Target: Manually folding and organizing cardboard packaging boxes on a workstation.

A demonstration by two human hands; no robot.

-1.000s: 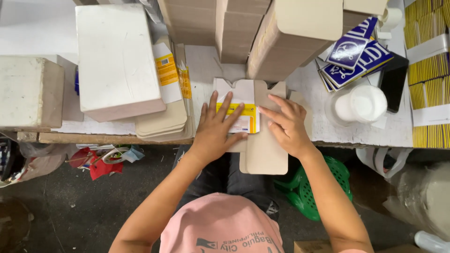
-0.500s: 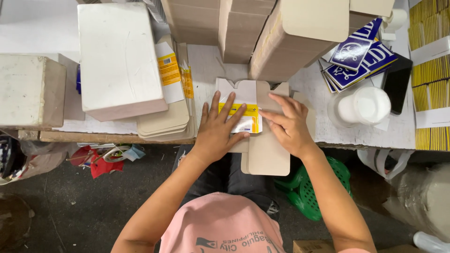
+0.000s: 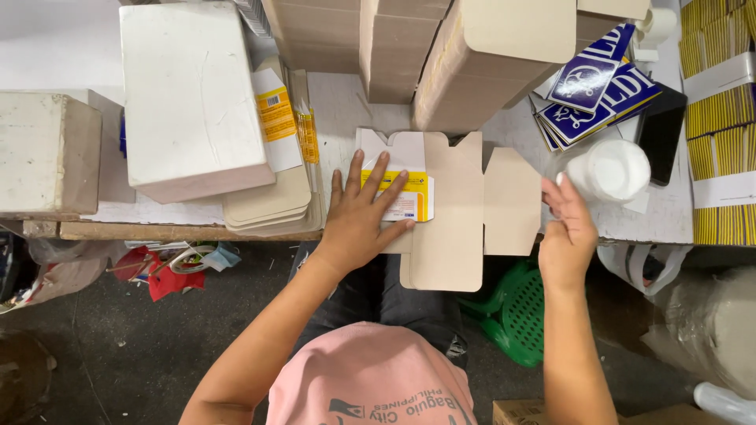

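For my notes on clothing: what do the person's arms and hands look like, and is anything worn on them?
Both arms are bare to above the elbow. The left hand and right hand wear no gloves, rings or watch. Nails are short and unpainted. A pink printed shirt shows below.

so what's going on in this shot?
A person at a worktable has an unfolded cardboard carton blank lying flat over the table's near edge. The left hand presses flat on a small yellow-and-white pack lying on the blank. The right hand is off the blank, reaching to a white round container at the right. Stacks of folded cartons stand behind.
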